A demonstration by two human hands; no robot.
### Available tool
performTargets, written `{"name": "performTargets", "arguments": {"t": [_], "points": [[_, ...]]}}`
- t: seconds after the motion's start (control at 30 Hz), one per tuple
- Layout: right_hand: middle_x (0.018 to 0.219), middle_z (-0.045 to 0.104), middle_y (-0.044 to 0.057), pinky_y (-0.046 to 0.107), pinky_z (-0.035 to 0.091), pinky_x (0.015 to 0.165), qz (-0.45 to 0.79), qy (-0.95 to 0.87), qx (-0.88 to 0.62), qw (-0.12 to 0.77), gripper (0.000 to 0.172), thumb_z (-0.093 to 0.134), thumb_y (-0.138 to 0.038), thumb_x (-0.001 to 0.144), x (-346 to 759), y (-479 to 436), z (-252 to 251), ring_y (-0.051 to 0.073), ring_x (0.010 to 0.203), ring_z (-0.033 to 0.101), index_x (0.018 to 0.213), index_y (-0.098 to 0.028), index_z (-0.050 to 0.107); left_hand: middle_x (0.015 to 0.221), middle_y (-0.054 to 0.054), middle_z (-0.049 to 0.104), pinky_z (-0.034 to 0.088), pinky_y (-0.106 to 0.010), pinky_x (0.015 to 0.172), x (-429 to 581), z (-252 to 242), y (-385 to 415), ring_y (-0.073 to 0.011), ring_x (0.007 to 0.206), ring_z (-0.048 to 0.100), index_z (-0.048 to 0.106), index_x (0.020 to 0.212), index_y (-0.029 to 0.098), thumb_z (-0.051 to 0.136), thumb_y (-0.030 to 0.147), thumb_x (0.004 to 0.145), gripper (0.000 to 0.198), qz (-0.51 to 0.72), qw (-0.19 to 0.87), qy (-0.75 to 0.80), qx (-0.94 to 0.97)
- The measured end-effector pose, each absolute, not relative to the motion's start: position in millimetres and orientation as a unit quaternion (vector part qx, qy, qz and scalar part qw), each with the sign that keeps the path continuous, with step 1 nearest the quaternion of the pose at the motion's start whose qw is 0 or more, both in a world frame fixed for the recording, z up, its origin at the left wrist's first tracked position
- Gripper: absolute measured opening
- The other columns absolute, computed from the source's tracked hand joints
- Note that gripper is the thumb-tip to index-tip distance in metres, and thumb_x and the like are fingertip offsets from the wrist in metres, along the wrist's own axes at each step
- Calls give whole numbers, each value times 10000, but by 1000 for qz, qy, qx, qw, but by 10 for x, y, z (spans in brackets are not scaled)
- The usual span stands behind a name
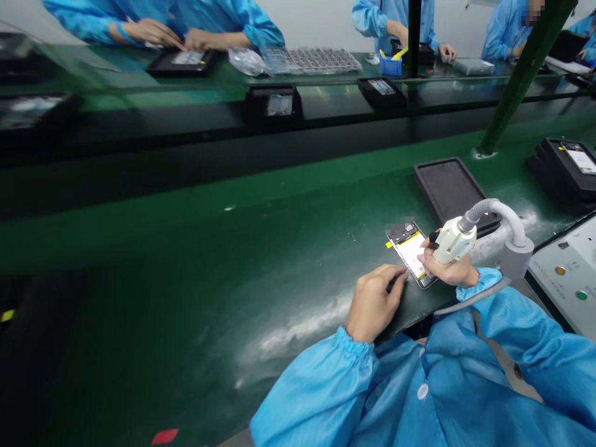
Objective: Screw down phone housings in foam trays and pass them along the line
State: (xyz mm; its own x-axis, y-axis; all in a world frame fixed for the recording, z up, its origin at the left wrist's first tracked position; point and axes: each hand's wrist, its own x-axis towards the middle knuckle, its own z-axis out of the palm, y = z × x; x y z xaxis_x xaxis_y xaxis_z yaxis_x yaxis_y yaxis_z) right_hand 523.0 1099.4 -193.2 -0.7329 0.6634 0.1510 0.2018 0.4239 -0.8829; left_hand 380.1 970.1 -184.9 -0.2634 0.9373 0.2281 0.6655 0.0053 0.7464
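An opened phone [411, 253] lies on the green bench, its inner parts and a white battery facing up. A small yellow tab sticks out at its upper left corner. My left hand [378, 297] rests on the bench at the phone's near left edge, with thumb and forefinger closed at that edge. In my right hand [449, 270] is a white hand tool with a grey hose [449, 241], held above the phone's right side. My right fingers cover part of the phone, and the tool's tip is hidden.
A black foam tray [449, 186] lies just beyond the phone. Stacked trays with a phone [575, 164] stand at the right, near a control box [570, 273] with buttons. A green post [521, 87] rises from the bench. Across the line, people in blue work at trays.
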Motion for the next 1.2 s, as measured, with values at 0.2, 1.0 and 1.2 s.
{"name": "performTargets", "arguments": {"t": [0.2,1.0,1.2], "points": [[542,509,-29,310,519,619,493,-765,-263,319,209,611,-396,836,5227,10932,-1725,154,582,566,755,-215,544,910,-71,694,507,-311,768,3982,-1948,9843,-200,848,649,697,924,173,550,204,864,162,358,229,691,585],[519,498,-92,293,487,524,576,-659,-245,417,337,642,-414,851,5509,11037,-1617,126,450,527,1076,-216,489,1026,-83,566,459,-346,742,4172,-1935,10075,-219,918,589,497,1009,188,265,267,984,247,96,223,707,665],[497,508,-99,259,459,486,593,-653,-246,402,446,681,-420,792,5318,10998,-1519,114,422,519,1123,-202,476,973,-57,570,453,-318,709,4105,-1973,10043,-188,836,608,484,1017,198,244,284,987,257,129,225,709,656]]}}
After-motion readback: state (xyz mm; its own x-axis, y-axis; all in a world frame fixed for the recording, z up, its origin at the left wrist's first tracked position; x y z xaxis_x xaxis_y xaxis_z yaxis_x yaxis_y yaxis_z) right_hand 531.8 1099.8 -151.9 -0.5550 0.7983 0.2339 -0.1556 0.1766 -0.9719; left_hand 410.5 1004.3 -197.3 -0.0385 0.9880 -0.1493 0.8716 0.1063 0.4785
